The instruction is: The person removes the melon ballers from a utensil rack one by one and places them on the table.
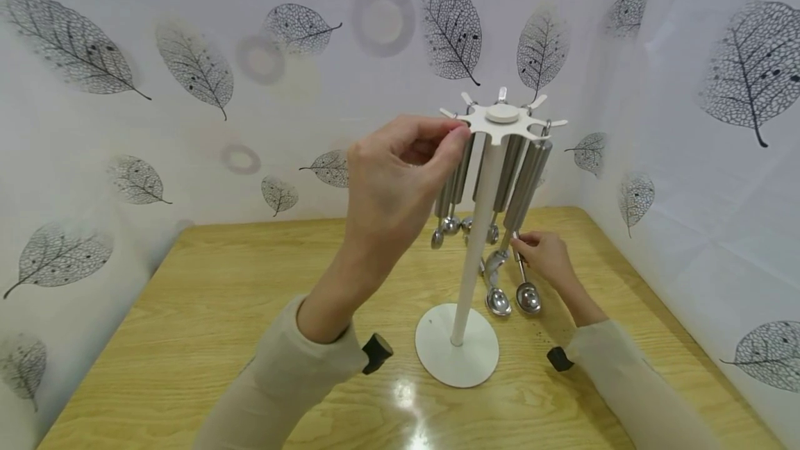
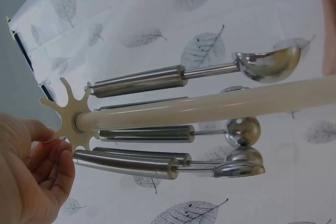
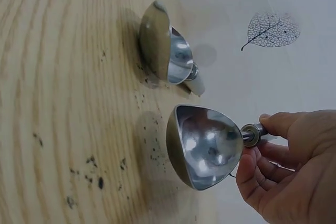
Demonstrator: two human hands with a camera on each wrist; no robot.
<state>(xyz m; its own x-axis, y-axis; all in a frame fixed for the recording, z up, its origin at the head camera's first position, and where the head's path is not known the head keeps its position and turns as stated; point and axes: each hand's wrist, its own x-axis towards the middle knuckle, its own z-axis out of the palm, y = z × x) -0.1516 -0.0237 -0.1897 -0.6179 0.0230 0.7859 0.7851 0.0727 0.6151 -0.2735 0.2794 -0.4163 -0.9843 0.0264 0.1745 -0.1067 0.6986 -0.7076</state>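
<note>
My left hand (image 1: 400,172) pinches an arm of the white star-shaped top (image 1: 500,123) of a utensil stand, also plain in the left wrist view, where the left hand (image 2: 34,169) is at the top's rim. Several metal scoops with tubular handles (image 1: 528,182) hang from the other arms around the white post (image 1: 478,242). Lower at the right, my right hand (image 1: 546,255) holds an ice cream scoop (image 1: 528,297) by its handle, bowl toward me. In the right wrist view, thumb and fingers grip that scoop (image 3: 205,145) near the handle's end. Another scoop (image 1: 498,302) lies beside it.
The stand's round white base (image 1: 457,360) rests on the wooden table (image 1: 250,311). A white curtain with leaf prints (image 1: 387,82) surrounds the table at the back and sides. Small dark specks (image 3: 97,177) mark the tabletop near the scoops.
</note>
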